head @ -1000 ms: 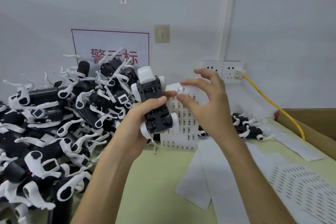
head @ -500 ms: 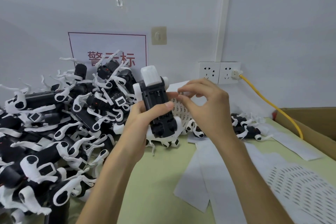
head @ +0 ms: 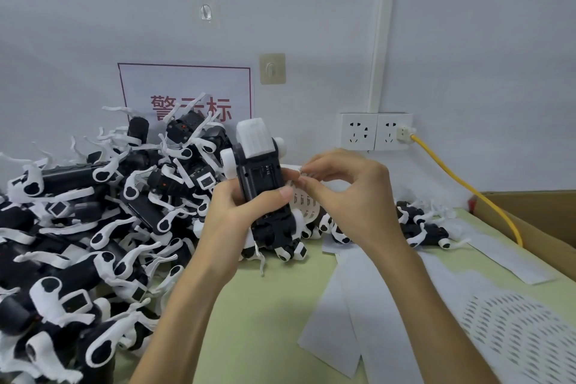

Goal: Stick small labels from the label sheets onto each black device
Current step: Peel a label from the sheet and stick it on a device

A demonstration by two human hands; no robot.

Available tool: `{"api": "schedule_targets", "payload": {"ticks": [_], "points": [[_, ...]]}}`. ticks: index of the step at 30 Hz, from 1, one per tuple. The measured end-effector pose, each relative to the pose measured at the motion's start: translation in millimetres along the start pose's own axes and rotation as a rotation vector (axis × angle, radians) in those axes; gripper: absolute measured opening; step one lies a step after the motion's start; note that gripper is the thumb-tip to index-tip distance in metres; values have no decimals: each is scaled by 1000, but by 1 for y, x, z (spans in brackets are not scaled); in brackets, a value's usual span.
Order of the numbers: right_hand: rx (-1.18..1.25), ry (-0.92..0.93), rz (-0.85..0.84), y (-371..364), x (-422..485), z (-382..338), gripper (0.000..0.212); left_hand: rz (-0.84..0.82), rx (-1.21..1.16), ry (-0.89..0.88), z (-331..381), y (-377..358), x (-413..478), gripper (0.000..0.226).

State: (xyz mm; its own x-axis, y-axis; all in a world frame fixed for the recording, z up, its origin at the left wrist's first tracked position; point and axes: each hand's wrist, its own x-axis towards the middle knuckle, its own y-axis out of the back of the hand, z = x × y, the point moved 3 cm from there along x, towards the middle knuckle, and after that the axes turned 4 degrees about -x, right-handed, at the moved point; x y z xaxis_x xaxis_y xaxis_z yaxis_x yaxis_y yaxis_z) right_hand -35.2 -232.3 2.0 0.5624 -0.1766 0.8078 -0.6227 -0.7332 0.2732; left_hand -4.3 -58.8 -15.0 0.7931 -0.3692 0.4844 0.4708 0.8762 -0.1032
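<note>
My left hand grips a black device with white caps, held upright above the table, its black underside facing me. A curled label sheet sits behind the device, apparently held by the same hand. My right hand is right beside the device, thumb and forefinger pinched together at the sheet's top edge; something small and white shows at the fingertips, apparently a label. A big heap of black-and-white devices fills the left side of the table.
A few more devices lie at the back right. Spent white backing sheets and a perforated white sheet cover the green table. A cardboard box stands at the right, a yellow cable runs from the wall sockets.
The label sheet has gone from spread open behind the device to curled and mostly hidden. My right hand has closed in beside the device, fingers pinching tighter. The device tipped slightly.
</note>
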Motion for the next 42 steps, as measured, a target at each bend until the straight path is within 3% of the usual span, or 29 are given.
{"api": "schedule_targets", "payload": {"ticks": [10,20,23,27,31,35,42], "points": [[-34,22,-39,3,-3,-4,14,4,40,-114,4,-7,0,29],[-1,1,-138,0,-4,-5,8,32,64,-79,8,0,-1,25],[6,-13,-127,2,-4,-4,8,19,67,-67,9,-2,-1,30],[-31,-37,-82,2,-3,-1,15,4,56,-55,7,-3,-1,17],[-57,-34,-62,3,-2,0,20,1,41,-50,6,-3,-2,29],[25,-30,-125,4,-2,-1,10,18,-18,-34,4,-1,-1,29],[90,-97,-130,6,-1,-3,13,16,-178,22,3,4,-1,34]]}}
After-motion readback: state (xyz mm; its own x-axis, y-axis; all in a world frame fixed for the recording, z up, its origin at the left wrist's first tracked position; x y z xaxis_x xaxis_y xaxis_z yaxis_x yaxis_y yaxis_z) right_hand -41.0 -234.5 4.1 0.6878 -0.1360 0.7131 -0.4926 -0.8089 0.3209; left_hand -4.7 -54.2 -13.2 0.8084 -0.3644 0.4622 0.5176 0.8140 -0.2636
